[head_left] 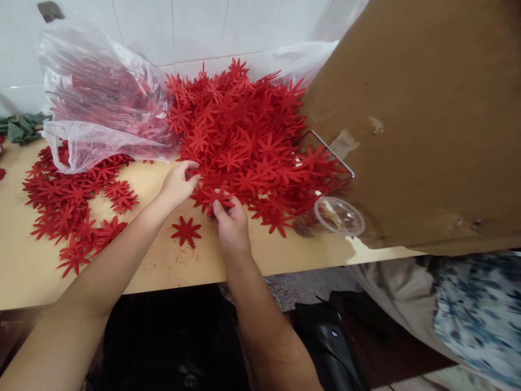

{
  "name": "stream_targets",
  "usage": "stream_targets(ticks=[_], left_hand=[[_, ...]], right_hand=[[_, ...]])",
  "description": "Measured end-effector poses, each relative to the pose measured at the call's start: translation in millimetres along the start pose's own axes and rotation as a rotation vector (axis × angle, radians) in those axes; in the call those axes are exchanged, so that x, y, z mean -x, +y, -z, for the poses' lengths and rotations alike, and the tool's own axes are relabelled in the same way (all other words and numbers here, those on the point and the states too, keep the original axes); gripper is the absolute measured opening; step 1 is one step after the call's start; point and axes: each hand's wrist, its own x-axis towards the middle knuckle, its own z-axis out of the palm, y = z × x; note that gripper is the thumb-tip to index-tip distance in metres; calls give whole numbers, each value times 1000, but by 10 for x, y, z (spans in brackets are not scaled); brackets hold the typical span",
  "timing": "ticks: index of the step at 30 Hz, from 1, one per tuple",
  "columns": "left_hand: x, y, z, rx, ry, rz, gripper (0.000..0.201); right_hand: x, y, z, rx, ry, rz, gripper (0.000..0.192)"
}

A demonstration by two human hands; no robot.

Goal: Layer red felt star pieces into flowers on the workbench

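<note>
Between the thumb and fingers of my right hand [233, 220] is a red flower-shaped cutout [217, 200] with narrow petals, at the front edge of a big heap of red flower cutouts [244, 127]. My left hand [179, 183] is just left of it, close to the heap, with thumb and forefinger apart and nothing visible between them. One loose red flower cutout [186, 232] lies flat on the tabletop [158, 255] below and between my hands, with small red crumbs around it.
A clear plastic bag [106, 103] of red pieces stands at the back left, above another spread of cutouts [69, 198]. To the right are a clear plastic cup [340, 217], a metal wire frame [331, 153] and a large brown board [427, 119]. Patterned fabric [480, 315] shows lower right.
</note>
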Motion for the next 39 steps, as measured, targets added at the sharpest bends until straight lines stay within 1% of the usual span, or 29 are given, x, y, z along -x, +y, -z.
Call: stream_targets(ticks=[1,2,3,4,5,8,11,13,16,18,19,21,23,25,28,30,31,33,36,39], left_hand=[[21,10,20,-15,31,-14,22],[54,33,48,-16,37,-22,22],[97,68,80,-1,11,-25,20],[149,110,109,28,-47,-21,17],[207,156,134,60,-133,-9,16],[365,262,158,140,-315,20,18],[435,285,123,196,-395,53,22],[429,271,90,231,-390,76,18],[379,247,63,299,-329,89,7],[334,240,75,330,-262,92,2],[310,238,91,337,-218,104,2],[255,234,135,344,-115,161,5],[195,224,177,347,-14,229,5],[135,204,192,334,20,266,6],[64,154,143,272,-34,245,25],[49,122,90,206,-46,207,37],[55,113,70,179,-47,192,40],[96,117,58,167,-87,176,38],[207,173,106,214,-243,159,26],[321,261,166,208,-357,132,22]], right_hand=[[-2,3,3,11,9,11,29],[-2,5,6,27,15,22,27],[-1,7,7,45,17,32,25],[2,8,9,66,12,39,23],[5,9,10,86,2,43,22],[15,20,18,132,-32,57,23],[14,30,25,118,-73,108,22],[11,27,19,88,-89,127,21],[16,7,-3,61,-96,102,20],[25,-3,-13,68,-133,68,20],[29,-4,-14,78,-150,53,20],[33,1,-7,108,-161,30,20],[31,10,3,127,-143,24,21],[25,13,9,123,-135,23,22],[20,-1,3,109,-141,40,24],[24,-15,-2,125,-141,51,24],[28,-21,-3,137,-136,51,26],[38,-27,-1,161,-124,50,31],[48,-27,14,217,-111,69,35],[44,-19,38,291,-46,90,38]])
